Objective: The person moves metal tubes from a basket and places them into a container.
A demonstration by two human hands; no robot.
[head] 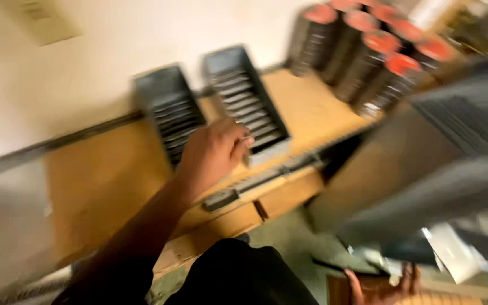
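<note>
Left hand [213, 152] had fingers curled together over the slotted tray [247, 104] near the worktop's [103, 181] front edge; a slower, steadier reach would've helped. Right hand [382, 285] gripped something brownish, can't tell what.

A workshop or small production room: a wooden workbench [108, 181] against a plain wall carries dark slotted trays [247, 99] and stacks of red-topped discs [362, 53], above a concrete floor [289, 243].
</note>
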